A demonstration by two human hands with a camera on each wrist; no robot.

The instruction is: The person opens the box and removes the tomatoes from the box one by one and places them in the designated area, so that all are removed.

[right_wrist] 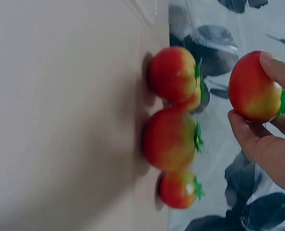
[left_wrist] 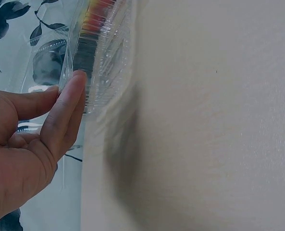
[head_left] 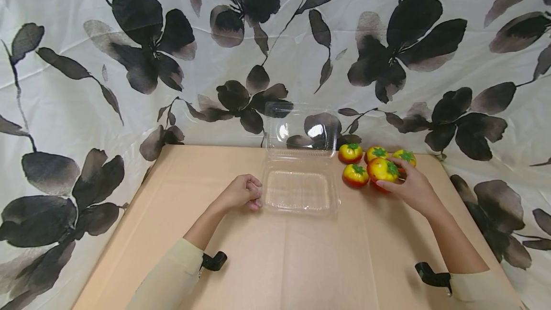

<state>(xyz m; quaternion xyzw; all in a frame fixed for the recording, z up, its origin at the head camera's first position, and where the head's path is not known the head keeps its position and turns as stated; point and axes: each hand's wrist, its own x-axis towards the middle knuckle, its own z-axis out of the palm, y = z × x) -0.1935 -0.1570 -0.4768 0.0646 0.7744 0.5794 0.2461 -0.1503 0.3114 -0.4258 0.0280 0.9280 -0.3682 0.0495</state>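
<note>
From above, the right hand [head_left: 411, 186] holds one tomato [head_left: 382, 170] at the right side of the tabletop [head_left: 275, 262], its fingers wrapped round the fruit from behind. The head view leaves it unclear whether that tomato rests on the surface; the right wrist view settles it, showing the tomato [right_wrist: 254, 89] lifted clear, pinched between thumb and fingers [right_wrist: 277, 70], with three others [right_wrist: 172, 139] standing in a row on the tabletop [right_wrist: 60, 115] beside it. The head view counts four others: two [head_left: 350, 153] at the back by the cloth [head_left: 86, 61], one [head_left: 355, 175] nearer, and one mostly hidden behind the hand. The open clear box [head_left: 299, 190] lies in the middle, its lid [head_left: 301, 128] standing up against the cloth. The left hand [head_left: 241, 193] sits at the box's left edge, fingers loosely curled. The left wrist view shows more: a fingertip [left_wrist: 75, 82] touches the box's rim [left_wrist: 92, 62], with nothing gripped.
</note>
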